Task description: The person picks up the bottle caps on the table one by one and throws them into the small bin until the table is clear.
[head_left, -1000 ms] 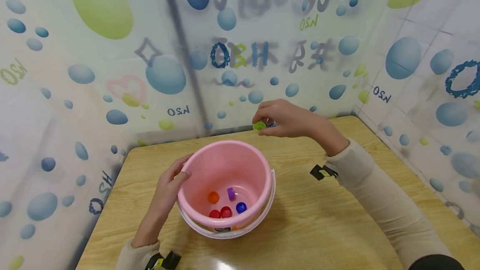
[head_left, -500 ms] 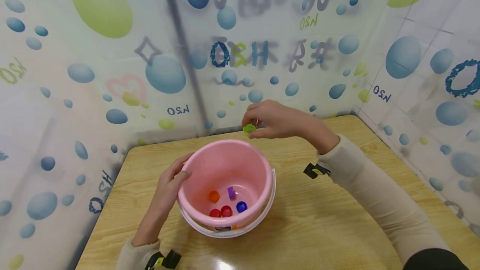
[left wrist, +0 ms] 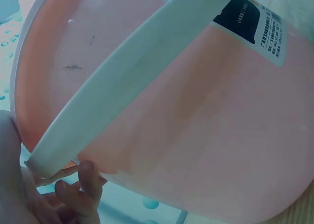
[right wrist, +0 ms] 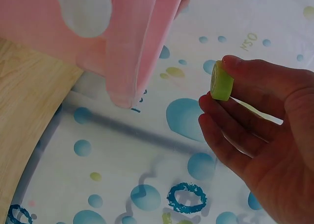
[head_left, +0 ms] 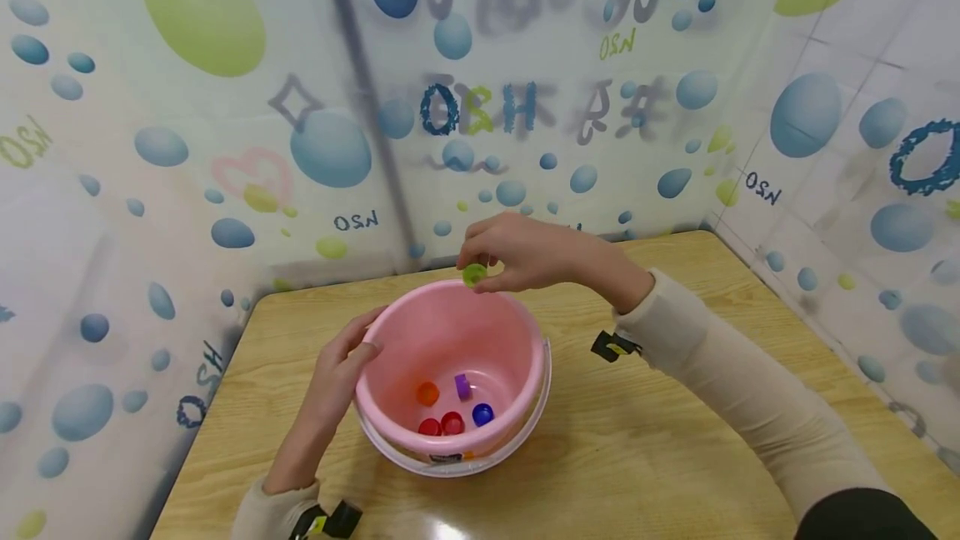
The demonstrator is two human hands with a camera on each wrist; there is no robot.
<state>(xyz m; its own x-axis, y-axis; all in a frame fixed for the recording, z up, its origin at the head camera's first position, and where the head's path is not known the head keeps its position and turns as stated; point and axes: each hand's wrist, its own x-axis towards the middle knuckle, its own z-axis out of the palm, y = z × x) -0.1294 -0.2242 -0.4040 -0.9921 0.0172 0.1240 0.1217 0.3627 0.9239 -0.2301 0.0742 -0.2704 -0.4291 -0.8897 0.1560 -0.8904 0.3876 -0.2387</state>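
Observation:
A pink bucket (head_left: 450,323) stands on the table, its white handle (head_left: 480,467) hanging down along the near side. My left hand (head_left: 341,373) grips the bucket's left rim, thumb inside and fingers outside. Between thumb and fingertips, my right hand (head_left: 525,252) pinches a small green bottle cap (head_left: 474,275) over the far rim. In the right wrist view that cap (right wrist: 222,81) is apart from the bucket. On the bucket's floor lie an orange cap (head_left: 427,393), a purple cap (head_left: 462,387), a blue cap (head_left: 482,414) and two red caps (head_left: 452,423).
The wooden table (head_left: 637,457) reaches around the bucket on all sides. Behind and beside it hangs a white curtain (head_left: 480,48) printed with blue and green dots. A printed label (left wrist: 255,28) is on the bucket's outer wall.
My right hand has moved left and slightly down with the green cap, from right of the bucket to its far rim. The left hand and the bucket have stayed in place.

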